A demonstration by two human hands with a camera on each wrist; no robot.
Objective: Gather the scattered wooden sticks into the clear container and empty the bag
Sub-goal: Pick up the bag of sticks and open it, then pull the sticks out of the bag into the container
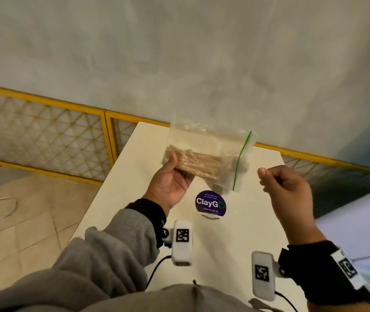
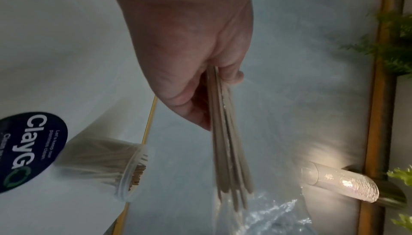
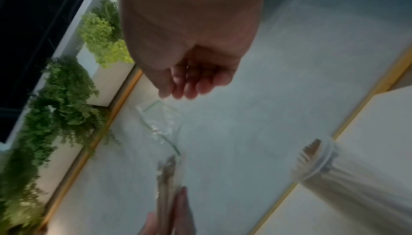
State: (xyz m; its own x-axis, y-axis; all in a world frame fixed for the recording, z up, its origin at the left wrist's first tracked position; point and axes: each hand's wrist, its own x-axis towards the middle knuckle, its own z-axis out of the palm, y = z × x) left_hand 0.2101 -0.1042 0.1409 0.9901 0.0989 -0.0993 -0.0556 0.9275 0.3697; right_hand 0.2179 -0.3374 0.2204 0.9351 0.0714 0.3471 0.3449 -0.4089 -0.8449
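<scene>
Left hand (image 1: 170,181) is raised palm-up, thumb pressed over one end of the bag of wooden sticks (image 1: 202,163), fingers curled beneath it; a grey sleeve (image 1: 112,244) covers its forearm; right hand (image 1: 285,185) hovers apart, fingers curled, thumb tip against forefinger, holding nothing.

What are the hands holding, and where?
The left hand grips the bag at the end opposite its green zip, around the wooden sticks. The right hand holds nothing.
</scene>
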